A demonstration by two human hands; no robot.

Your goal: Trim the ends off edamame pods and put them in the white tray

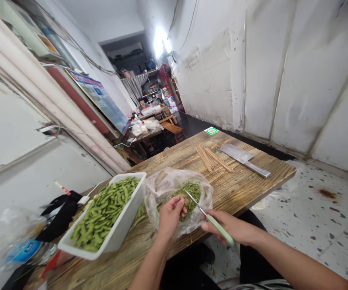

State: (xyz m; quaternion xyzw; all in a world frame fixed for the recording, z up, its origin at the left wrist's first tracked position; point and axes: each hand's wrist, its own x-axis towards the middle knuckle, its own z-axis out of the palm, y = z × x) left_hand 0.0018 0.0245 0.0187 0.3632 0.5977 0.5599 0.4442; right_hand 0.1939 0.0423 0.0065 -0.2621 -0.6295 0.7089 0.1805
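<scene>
My right hand [226,226] grips a pair of scissors [219,229] with pale green handles. The metal blades point up and left, over a clear plastic bag [158,181] that lies spread on the wooden table. Small green trimmings [192,190] fill the middle of the bag. Close to the blade tips, my left hand [170,213] pinches an edamame pod, of which only a bit of green shows at the fingertips. To the left, a white plastic tub [113,235] holds a heap of edamame pods [106,213]. A few loose pods [139,217] lie between tub and bag.
A cleaver [237,154] and a bundle of thin wooden skewers [212,158] lie on the far right of the wooden table [180,155]. A plastic bottle [30,251] and black cloth [61,209] crowd the left side. A person [142,104] sits in the background.
</scene>
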